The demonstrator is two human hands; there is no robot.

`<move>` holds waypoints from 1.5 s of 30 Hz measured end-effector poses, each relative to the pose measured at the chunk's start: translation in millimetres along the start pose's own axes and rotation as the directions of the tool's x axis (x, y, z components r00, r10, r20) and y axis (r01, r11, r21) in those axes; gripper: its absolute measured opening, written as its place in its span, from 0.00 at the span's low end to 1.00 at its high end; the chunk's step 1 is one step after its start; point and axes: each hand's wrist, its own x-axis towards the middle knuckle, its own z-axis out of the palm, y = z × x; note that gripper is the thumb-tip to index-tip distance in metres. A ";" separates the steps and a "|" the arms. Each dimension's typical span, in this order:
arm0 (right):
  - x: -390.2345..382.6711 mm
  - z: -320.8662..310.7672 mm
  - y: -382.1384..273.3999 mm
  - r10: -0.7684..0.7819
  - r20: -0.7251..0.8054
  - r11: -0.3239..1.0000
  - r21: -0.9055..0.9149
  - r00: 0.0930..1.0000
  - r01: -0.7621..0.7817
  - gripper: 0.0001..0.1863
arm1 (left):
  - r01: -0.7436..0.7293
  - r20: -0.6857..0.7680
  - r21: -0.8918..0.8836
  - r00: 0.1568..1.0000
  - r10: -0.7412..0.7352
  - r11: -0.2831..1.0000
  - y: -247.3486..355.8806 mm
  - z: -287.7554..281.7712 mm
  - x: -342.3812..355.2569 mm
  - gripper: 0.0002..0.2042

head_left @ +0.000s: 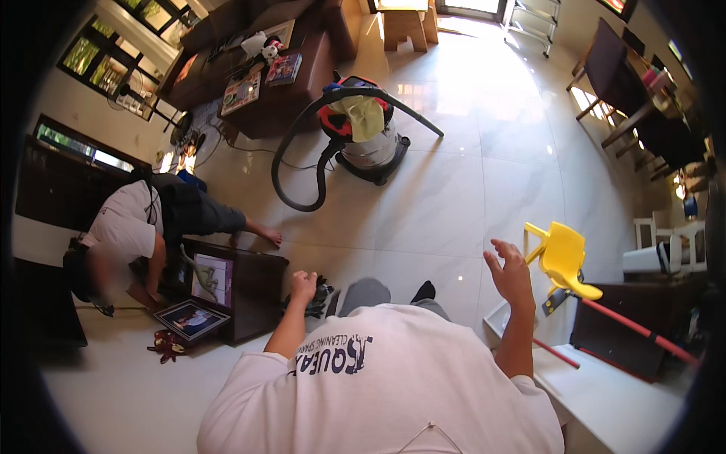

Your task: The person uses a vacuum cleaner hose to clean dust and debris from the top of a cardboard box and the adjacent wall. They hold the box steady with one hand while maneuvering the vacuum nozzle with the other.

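Held out in front of my white shirt, my left hand is curled into a loose fist, with nothing showing in it. Close beside it lies a dark bundle that I cannot make out. On the other side, my right hand is raised with fingers apart and holds nothing. Nearest to it is a small yellow plastic chair, tipped at an angle; hand and chair look apart. Farther ahead on the tiles stands a red and black vacuum cleaner with a looped black hose and a yellow cloth draped over it.
At left a co-worker bends over a dark cabinet bearing framed pictures. A red pole crosses a dark box-like piece at right. Brown sofas, a fan and a stepladder stand farther off.
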 end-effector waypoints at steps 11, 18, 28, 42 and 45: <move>263.9 114.0 -95.1 -0.118 0.379 0.632 0.741 0.918 -0.225 0.15 | -0.551 -0.458 0.069 0.723 0.517 0.832 244.1 -87.8 248.1 0.16; 397.3 207.6 -180.0 0.155 0.611 0.148 0.763 0.777 -0.629 0.12 | -0.656 -0.125 0.531 0.565 0.816 0.536 417.3 -128.2 454.5 0.32; 466.1 217.4 -201.6 0.444 0.472 -0.093 0.870 0.762 -0.484 0.19 | -0.939 0.300 0.188 0.333 0.894 0.287 465.8 -158.7 369.5 0.23; 316.5 156.4 -141.5 0.946 0.209 -0.235 0.969 0.249 0.080 0.12 | -0.476 0.189 0.421 0.878 0.439 0.772 414.1 -123.5 433.8 0.35; 278.4 145.8 -129.5 0.974 0.167 -0.189 0.972 0.154 0.140 0.11 | -0.457 0.394 0.130 0.838 0.377 0.880 354.7 -97.0 470.6 0.41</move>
